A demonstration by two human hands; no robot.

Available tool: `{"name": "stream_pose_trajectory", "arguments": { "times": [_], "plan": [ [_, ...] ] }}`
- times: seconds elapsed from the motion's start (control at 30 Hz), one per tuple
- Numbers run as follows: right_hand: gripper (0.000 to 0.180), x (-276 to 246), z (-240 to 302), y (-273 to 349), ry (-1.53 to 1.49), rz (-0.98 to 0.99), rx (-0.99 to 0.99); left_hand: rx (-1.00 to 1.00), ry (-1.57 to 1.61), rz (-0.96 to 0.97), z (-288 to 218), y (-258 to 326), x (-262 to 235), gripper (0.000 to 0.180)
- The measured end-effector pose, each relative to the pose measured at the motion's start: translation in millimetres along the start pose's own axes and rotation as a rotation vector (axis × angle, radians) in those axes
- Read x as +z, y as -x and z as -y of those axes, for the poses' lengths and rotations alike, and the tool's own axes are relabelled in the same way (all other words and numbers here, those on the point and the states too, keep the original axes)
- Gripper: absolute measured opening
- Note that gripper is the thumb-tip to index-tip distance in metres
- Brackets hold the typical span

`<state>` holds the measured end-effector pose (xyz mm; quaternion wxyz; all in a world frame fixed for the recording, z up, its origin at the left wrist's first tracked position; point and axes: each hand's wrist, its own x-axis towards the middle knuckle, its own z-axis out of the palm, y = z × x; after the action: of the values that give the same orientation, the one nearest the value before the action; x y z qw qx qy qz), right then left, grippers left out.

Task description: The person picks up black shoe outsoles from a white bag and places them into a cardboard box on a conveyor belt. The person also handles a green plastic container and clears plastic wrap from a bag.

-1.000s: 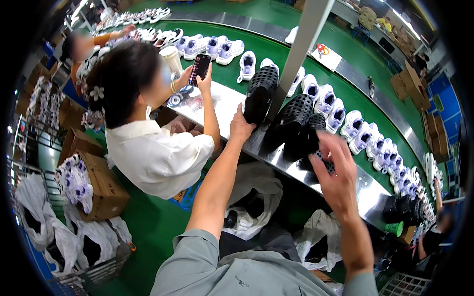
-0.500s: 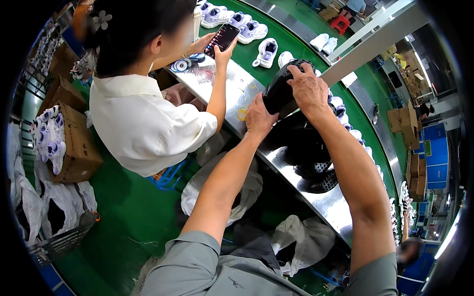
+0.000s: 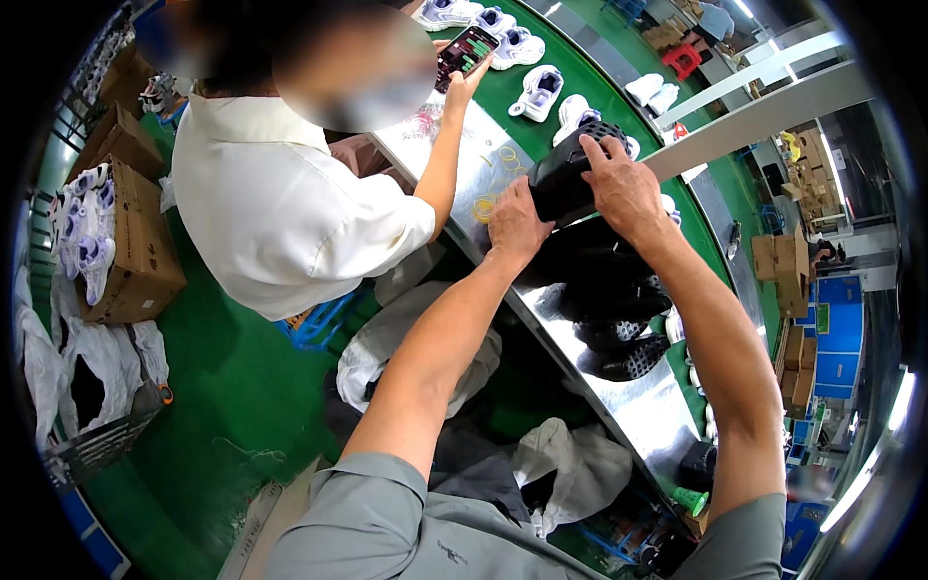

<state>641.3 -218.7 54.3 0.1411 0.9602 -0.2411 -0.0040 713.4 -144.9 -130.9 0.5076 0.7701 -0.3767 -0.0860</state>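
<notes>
Both my hands hold a black shoe-shaped form [image 3: 563, 186] with a holed end, above the near side of the metal table [image 3: 633, 406]. My left hand [image 3: 519, 222] is closed round its near left end. Over its top right side curl the fingers of my right hand [image 3: 623, 186]; my palm hides part of it. Just below, more black forms [image 3: 633, 358] lie in a row on the metal, several of them showing holed ends. Yellow rings [image 3: 485, 207] lie on the table left of my left hand.
A person in a white shirt [image 3: 290, 213] sits close on my left, holding a phone [image 3: 467, 56]. White and purple sneakers [image 3: 537, 92] stand on the green belt [image 3: 599, 87] beyond. A grey metal post [image 3: 764, 121] slants past my right hand. A carton of shoes [image 3: 145, 242] stands far left.
My view has shifted a little. My hands and the black form have moved slightly right and down in the picture. The person beside me has turned their head, still holding the phone.
</notes>
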Motion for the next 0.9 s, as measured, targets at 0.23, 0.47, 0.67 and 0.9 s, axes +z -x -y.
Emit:
{"name": "stream_pose_trajectory", "arguments": {
  "times": [0.23,0.47,0.67,0.9],
  "plan": [
    [0.050,-0.7,-10.8,-3.5,-0.119,0.028,0.022,-0.054,-0.001,0.043,-10.3,-3.6,2.9,0.089],
    [0.078,-41.8,0.7,8.1,0.072,0.061,-0.005,-0.092,0.119,-0.004,6.0,10.7,-1.6,0.099],
    [0.103,-44.3,-3.9,10.5,0.199,0.004,-0.168,-0.044,0.136,-0.004,8.2,13.8,-5.7,0.097],
    [0.073,-91.7,14.9,75.8,-0.206,-0.226,0.072,0.053,0.113,-0.029,-4.7,17.1,-22.5,0.092]
  ]
}}
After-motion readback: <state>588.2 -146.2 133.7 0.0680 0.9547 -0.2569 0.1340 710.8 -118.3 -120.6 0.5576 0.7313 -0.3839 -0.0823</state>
